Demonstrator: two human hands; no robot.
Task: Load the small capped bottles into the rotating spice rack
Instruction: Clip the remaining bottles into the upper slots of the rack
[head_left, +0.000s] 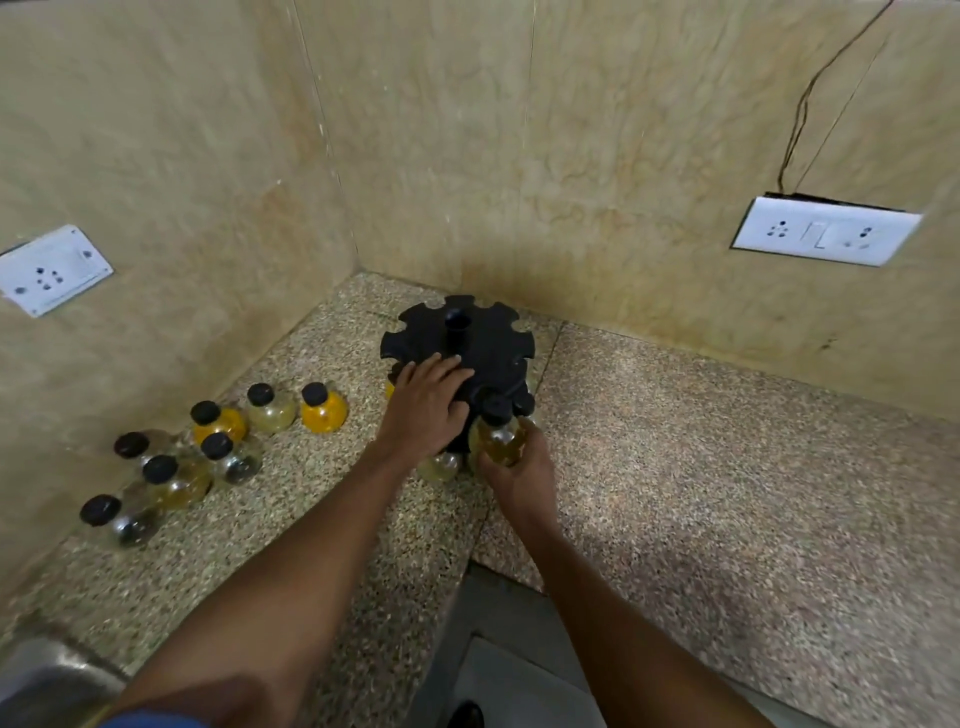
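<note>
Speckled granite is what the table (727, 493) is made of, and it's tucked into a corner of beige marble-look walls (467, 156), with a white socket plate (54, 270) mounted on the left wall and a bigger one (826, 230) on the right wall, thin wires running up from it. Back near the corner, the black rotating spice rack (488, 338) is stood on the table, its top disc notched all round the edge, with a short post sticking up from the middle. The left hand (423, 402) is laid flat on the near-left part of that disc, fingers (447, 364) spread out and nothing gripped. The right hand (514, 467) is wrapped from below around a round bottle of yellowish stuff (498, 439), black cap up, held right against the front edge of the rack under the disc; whether the neck is seated in a notch can't be told. Another pale bottle (439, 465) is seen low down just left of it, partly hidden by the left wrist. Well off to the left, a loose bunch of black-capped bottles (208, 447) is stood on the table by the wall: two bright orange, a few pale yellow, a couple with dark contents.
</note>
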